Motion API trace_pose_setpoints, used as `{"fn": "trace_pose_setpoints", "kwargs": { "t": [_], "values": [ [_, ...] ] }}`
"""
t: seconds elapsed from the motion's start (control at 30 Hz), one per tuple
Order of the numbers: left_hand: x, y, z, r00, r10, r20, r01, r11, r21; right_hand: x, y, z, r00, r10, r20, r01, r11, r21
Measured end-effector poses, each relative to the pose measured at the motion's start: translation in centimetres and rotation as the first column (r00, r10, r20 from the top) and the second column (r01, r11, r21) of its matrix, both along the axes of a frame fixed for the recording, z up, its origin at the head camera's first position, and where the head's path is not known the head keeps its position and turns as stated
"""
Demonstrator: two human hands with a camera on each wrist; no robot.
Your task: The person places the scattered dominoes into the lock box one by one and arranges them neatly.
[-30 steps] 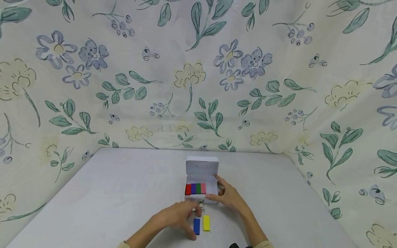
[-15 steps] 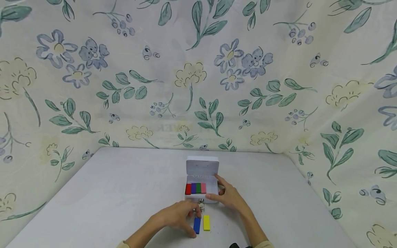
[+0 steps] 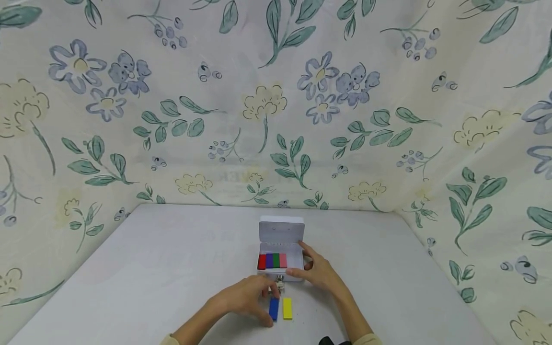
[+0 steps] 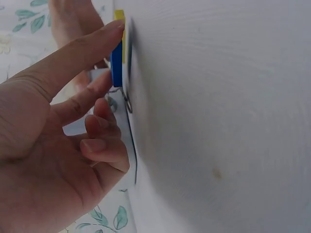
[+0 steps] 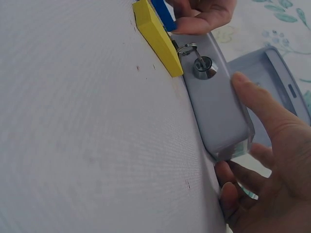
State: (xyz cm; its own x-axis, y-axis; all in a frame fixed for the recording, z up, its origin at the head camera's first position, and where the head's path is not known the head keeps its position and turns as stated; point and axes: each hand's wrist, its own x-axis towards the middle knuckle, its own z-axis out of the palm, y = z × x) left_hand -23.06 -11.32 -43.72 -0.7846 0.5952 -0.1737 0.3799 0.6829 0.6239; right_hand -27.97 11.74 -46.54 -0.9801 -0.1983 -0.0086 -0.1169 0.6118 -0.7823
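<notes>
My left hand (image 3: 247, 296) pinches a blue block (image 3: 273, 309) by its two ends, between thumb and index finger. In the left wrist view the blue block (image 4: 116, 65) is held close to the tabletop, the other fingers loosely curled. My right hand (image 3: 320, 274) holds the right side of a small white lockable metal box (image 3: 295, 261), thumb at the front edge, fingers around the side and back. Its lid (image 3: 281, 233) stands up. Red (image 3: 261, 262), purple (image 3: 269, 261), green (image 3: 276, 260) and pink blocks (image 3: 283, 260) sit side by side inside, towards the left.
Just right of the blue block, a yellow block (image 3: 287, 309) lies on the white table (image 3: 194, 244). A key with a ring (image 5: 188, 48) sits in the box's front lock (image 5: 206, 70). Flowered cloth (image 3: 233, 120) hangs behind and beside the table. A black object (image 3: 326, 340) shows at the bottom edge.
The blue block has tilted slightly and shifted a little towards the box as my left thumb and index finger closed on it. My right hand stays on the box.
</notes>
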Motion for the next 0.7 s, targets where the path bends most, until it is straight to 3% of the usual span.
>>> {"fn": "trace_pose_setpoints", "kwargs": {
  "t": [0.17, 0.7],
  "values": [
    [-0.3, -0.3, 0.2, 1.000, 0.024, 0.009, -0.024, 1.000, 0.017, 0.0, 0.0, 0.1, 1.000, 0.000, 0.001, 0.000, 1.000, -0.003],
    [-1.1, -0.6, 1.7, 0.996, 0.054, -0.074, -0.049, 0.997, 0.065, 0.1, 0.1, -0.1, 1.000, 0.002, 0.007, -0.002, 1.000, -0.003]
  ]
}}
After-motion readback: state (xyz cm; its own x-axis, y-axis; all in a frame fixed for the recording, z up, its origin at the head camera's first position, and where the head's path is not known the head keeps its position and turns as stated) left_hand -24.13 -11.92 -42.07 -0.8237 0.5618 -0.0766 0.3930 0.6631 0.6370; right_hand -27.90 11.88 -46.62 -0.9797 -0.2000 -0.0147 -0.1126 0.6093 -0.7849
